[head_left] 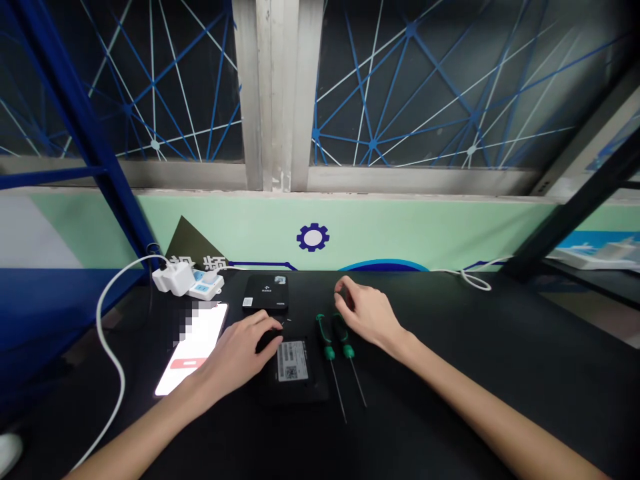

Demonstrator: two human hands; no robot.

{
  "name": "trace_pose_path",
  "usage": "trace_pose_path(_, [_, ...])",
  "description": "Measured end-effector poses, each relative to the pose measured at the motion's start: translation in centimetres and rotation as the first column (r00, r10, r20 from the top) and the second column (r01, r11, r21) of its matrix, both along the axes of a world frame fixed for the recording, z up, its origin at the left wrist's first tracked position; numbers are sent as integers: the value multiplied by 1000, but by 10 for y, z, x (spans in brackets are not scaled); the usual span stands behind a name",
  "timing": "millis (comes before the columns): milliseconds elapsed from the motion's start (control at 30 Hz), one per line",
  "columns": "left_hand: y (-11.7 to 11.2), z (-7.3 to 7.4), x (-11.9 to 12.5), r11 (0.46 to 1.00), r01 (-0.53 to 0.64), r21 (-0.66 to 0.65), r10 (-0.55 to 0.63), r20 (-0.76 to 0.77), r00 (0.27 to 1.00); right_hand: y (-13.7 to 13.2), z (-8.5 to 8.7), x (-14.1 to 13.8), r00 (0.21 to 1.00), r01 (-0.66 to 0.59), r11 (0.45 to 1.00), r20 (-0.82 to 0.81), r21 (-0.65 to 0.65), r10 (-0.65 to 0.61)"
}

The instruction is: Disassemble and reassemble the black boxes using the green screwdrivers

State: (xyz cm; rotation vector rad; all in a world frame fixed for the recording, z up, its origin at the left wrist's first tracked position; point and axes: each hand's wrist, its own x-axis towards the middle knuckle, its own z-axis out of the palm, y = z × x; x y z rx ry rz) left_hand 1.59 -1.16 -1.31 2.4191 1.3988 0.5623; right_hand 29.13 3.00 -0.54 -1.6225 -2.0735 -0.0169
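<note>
Your left hand (253, 340) curls at the labelled box (293, 363); your right hand (370, 310) bends loosely beside two screwdrivers (329, 353). Whether either grips is unclear. Well in from the surface's (500, 333) back edge, the box is probably light, stiff, slick: hold its sides. Beyond lies a small black box (265, 293).

Clerk: What is lying at dial centre?
Checker: Case (293, 363), lying on desk (440, 323). Two screwdrivers (329, 353) are lying side by side at its three o'clock.
Clerk: What is lying leftward and behind?
Checker: Phone (196, 348) is lying at nine; box (266, 295) is lying at eleven; power strip (205, 285) is sitting at ten, behind phone. Wall (450, 233) is standing at twelve, behind desk.
</note>
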Motion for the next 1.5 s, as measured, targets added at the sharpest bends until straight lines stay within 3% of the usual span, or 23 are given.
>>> trace_pose_path(133, [0, -1, 1, 1000, 1, 28, -1, -12, 1000, -2, 3, 0, 994, 48, 992, 105, -115, -36])
trace_pose_path(267, [0, -1, 2, 999, -3, 46, 4, -11, 1000, -6, 4, -2, 997, 12, 979, 74, -206, 3])
trace_pose_path(367, [-1, -2, 3, 999, -17, 46, 17, -9, 1000, -5, 5, -1, 997, -72, 959, -6, -274, 73])
trace_pose_path(467, [-1, -1, 5, 998, -31, 51, 32, -14, 999, 1, 5, 2, 963, -224, 897, -225, -380, 145])
trace_pose_path(567, [-1, -1, 6, 998, -33, 54, 34, -21, 999, 8, 3, 5, 829, -379, 860, -539, -341, 151])
trace_pose_path(733, [-2, -1, 6, 997, -36, 67, 37, -19, 999, 12, 2, 3, 477, -476, 827, -878, -297, -41])
trace_pose_path(900, [-2, -2, 6, 994, -19, 108, 24, -42, 999, 10, 5, -4, 71, -599, 771, -973, -217, -219])
trace_pose_path(1000, [-2, -2, 7, 994, -12, 111, 19, -64, 998, 11, 8, -11, -90, -657, 738, -956, -155, -281])
trace_pose_path(1100, [-1, -2, 7, 994, 2, 113, 7, -79, 997, 13, 16, -18, -174, -712, 694, -930, -108, -324])
trace_pose_path(1300, [-4, 5, 8, 995, 17, 98, -1, -163, 987, 27, 30, -25, -331, -713, 701, -890, 19, -313])
trace_pose_path(1500, [-18, 16, 16, 997, -39, 69, 55, -240, 969, 43, 31, -33, -325, -736, 676, -889, 24, -322])
